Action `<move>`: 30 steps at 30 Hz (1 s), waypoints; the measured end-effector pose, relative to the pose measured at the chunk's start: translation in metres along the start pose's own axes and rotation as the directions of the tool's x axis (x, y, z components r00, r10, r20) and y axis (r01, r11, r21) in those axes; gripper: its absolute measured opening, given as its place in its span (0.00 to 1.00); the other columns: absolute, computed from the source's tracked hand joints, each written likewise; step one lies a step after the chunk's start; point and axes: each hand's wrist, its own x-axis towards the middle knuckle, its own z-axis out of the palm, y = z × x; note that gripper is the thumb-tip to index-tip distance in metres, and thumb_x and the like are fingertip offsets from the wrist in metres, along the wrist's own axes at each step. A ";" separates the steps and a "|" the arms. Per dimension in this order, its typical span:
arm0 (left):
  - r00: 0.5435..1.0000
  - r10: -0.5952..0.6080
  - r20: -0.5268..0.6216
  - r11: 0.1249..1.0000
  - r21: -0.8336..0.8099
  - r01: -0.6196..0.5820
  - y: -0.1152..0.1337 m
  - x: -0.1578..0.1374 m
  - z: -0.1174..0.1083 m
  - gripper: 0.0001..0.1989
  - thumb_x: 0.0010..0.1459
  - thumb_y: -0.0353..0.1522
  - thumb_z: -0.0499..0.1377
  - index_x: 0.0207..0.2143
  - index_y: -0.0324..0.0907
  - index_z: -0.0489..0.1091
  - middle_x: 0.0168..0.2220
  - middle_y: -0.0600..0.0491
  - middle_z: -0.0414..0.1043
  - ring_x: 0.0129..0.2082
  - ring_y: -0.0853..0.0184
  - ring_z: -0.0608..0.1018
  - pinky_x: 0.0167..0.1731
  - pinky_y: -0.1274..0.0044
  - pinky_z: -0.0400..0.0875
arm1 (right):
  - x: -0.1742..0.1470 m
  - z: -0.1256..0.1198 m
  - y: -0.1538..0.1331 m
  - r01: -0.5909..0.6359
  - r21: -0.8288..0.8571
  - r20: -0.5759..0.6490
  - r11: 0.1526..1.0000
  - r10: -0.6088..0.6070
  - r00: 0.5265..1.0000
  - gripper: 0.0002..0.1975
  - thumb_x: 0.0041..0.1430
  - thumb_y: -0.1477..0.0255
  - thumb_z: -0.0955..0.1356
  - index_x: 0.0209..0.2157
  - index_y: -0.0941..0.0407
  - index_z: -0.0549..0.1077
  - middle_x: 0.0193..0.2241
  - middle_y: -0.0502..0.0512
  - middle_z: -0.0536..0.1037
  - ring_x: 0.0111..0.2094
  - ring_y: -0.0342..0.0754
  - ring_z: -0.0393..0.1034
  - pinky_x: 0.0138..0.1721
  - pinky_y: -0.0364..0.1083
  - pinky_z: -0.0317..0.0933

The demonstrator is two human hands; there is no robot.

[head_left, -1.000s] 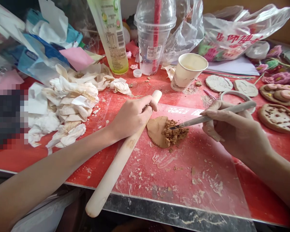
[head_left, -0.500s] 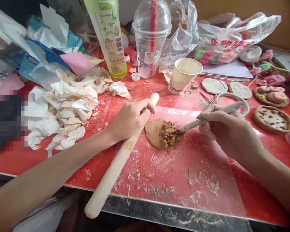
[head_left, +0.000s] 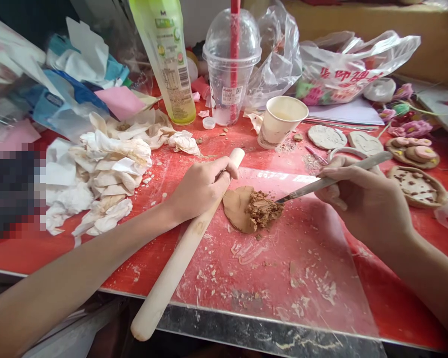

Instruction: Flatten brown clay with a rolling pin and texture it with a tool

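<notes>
My left hand (head_left: 209, 186) is closed around the upper part of a wooden rolling pin (head_left: 182, 258), which lies slantwise with its lower end jutting past the table's front edge. Just right of the pin is a flattened piece of brown clay (head_left: 239, 206). Its left part is smooth; the right part is a rough, crumbly heap (head_left: 263, 209). Between the fingers of my right hand (head_left: 369, 194) is a slim grey-handled tool (head_left: 332, 181) with a dark, thin tip. That tip is at the right edge of the crumbly clay; whether it touches, I cannot tell.
A transparent sheet (head_left: 313, 278) covers part of the red table. Crumpled tissues (head_left: 112, 169) are heaped at left. Behind stand a green bottle (head_left: 168, 64), a lidded plastic cup (head_left: 229, 74) and a paper cup (head_left: 281, 122). Decorated clay discs (head_left: 414, 186) and a ring (head_left: 345, 151) are at right.
My right hand has drawn the tool rightward, so its tip has gone from within the crumbly clay to its right edge. My left hand keeps its grip on the rolling pin.
</notes>
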 end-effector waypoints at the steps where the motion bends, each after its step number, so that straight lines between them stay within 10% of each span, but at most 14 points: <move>1: 1.000 -0.001 -0.001 1.000 -0.001 0.001 0.000 0.000 0.000 0.09 0.57 0.26 0.50 0.31 0.40 0.69 0.26 0.58 0.69 0.23 0.76 0.67 0.26 0.80 0.58 | 0.000 0.000 -0.001 0.007 0.028 0.011 1.000 -0.008 1.000 0.10 0.49 0.78 0.66 0.16 0.58 0.67 0.14 0.48 0.60 0.16 0.36 0.53 0.18 0.42 0.43; 6: 1.000 -0.006 0.001 1.000 0.001 0.006 0.001 0.001 0.000 0.09 0.57 0.26 0.50 0.31 0.40 0.69 0.25 0.59 0.68 0.23 0.76 0.66 0.26 0.80 0.57 | -0.004 0.005 0.002 -0.056 -0.075 0.191 0.996 0.070 0.979 0.09 0.52 0.73 0.69 0.20 0.57 0.69 0.15 0.48 0.65 0.15 0.37 0.54 0.17 0.43 0.43; 12: 1.000 -0.009 0.009 1.000 0.000 0.009 0.001 0.001 -0.001 0.08 0.57 0.26 0.50 0.31 0.40 0.69 0.26 0.59 0.69 0.24 0.76 0.67 0.27 0.80 0.58 | 0.001 0.000 0.001 0.025 0.008 -0.012 1.000 -0.025 1.000 0.10 0.50 0.79 0.67 0.17 0.58 0.66 0.15 0.47 0.61 0.16 0.36 0.52 0.18 0.42 0.41; 17: 1.000 0.002 0.004 1.000 0.007 -0.002 0.001 0.001 0.000 0.08 0.57 0.26 0.50 0.31 0.40 0.69 0.27 0.58 0.70 0.24 0.76 0.68 0.27 0.80 0.58 | -0.002 0.006 0.001 -0.045 -0.073 0.160 0.996 0.056 0.986 0.10 0.53 0.74 0.68 0.20 0.57 0.68 0.13 0.47 0.64 0.14 0.37 0.53 0.17 0.44 0.42; 22: 1.000 0.009 -0.001 1.000 0.003 -0.009 0.001 0.001 0.000 0.08 0.57 0.25 0.50 0.31 0.40 0.69 0.26 0.59 0.69 0.23 0.76 0.67 0.27 0.80 0.57 | -0.002 0.004 0.001 -0.030 -0.019 0.006 0.999 0.030 1.000 0.10 0.51 0.77 0.67 0.17 0.59 0.67 0.13 0.46 0.61 0.14 0.34 0.52 0.17 0.42 0.41; 30: 1.000 0.001 0.008 1.000 0.016 -0.001 0.001 0.001 0.000 0.09 0.57 0.26 0.50 0.31 0.40 0.69 0.25 0.59 0.69 0.22 0.76 0.66 0.26 0.80 0.57 | -0.002 0.006 0.005 -0.118 -0.099 0.098 0.988 0.128 0.987 0.11 0.53 0.74 0.68 0.18 0.59 0.69 0.13 0.48 0.65 0.13 0.35 0.55 0.14 0.41 0.44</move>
